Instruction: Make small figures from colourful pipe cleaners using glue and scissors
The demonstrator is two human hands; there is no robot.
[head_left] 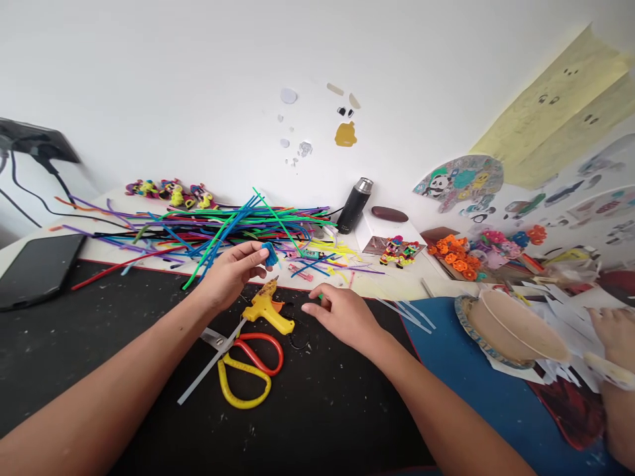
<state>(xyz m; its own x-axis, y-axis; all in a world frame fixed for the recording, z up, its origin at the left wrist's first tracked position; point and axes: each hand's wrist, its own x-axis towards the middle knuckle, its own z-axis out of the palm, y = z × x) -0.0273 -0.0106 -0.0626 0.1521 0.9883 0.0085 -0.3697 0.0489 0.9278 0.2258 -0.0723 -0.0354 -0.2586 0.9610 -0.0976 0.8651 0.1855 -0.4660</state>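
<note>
My left hand pinches a small folded blue fuzzy piece, which looks like bent pipe cleaner, between thumb and fingertips. To its right, my right hand is curled, and a small green piece shows between its thumb and fingers; its exact shape is hidden. Below and between the hands lies a yellow glue gun with a clear glue stick sticking out of its back end. Scissors with one red and one yellow handle loop lie under the glue stick on the black mat.
A heap of coloured pipe cleaners spreads along the wall, near a black flask and small figures. At left is a tablet. Glue sticks and a bowl lie right, beside another person's hand.
</note>
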